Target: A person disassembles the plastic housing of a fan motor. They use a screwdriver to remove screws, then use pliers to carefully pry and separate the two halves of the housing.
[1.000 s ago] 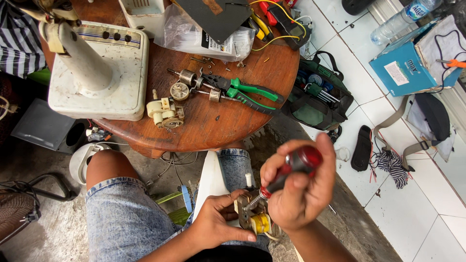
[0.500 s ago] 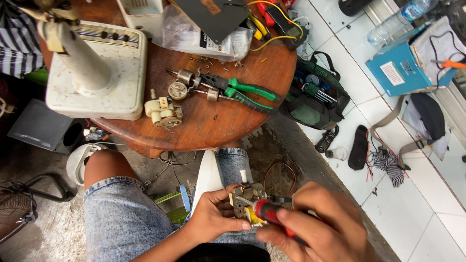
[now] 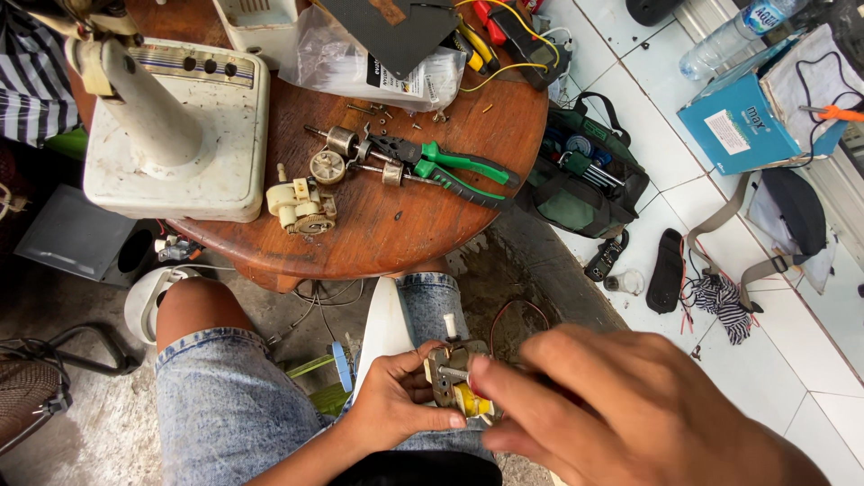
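Motor: small metal motor [image 3: 453, 382] with a yellow coil and a white shaft stub, low centre of the frame over my lap, lower middle.
Left hand: my left hand [image 3: 391, 402] is wrapped around the motor from the left side, thumb and fingers closed on its frame.
Right hand: my right hand [image 3: 621, 405] fills the lower right, fingertips pressed up against the motor; whether it grips anything I cannot tell, since the back of the hand hides the palm.
Step in hand: I judge this as close work on the motor's front face, held steady in the lap.
Next move calls for: a firm left grip and fine fingertip placement, as I read it.
Clear bag: plastic bag [image 3: 360, 67] with a white label, top centre on the round wooden table [image 3: 396, 234].
Blue box: blue carton [image 3: 747, 112] with a white label, upper right on the floor tiles.
Bottle: clear bottle [image 3: 729, 40] with a blue label, top right.
Pliers: green-handled pliers [image 3: 450, 166], centre of the table.
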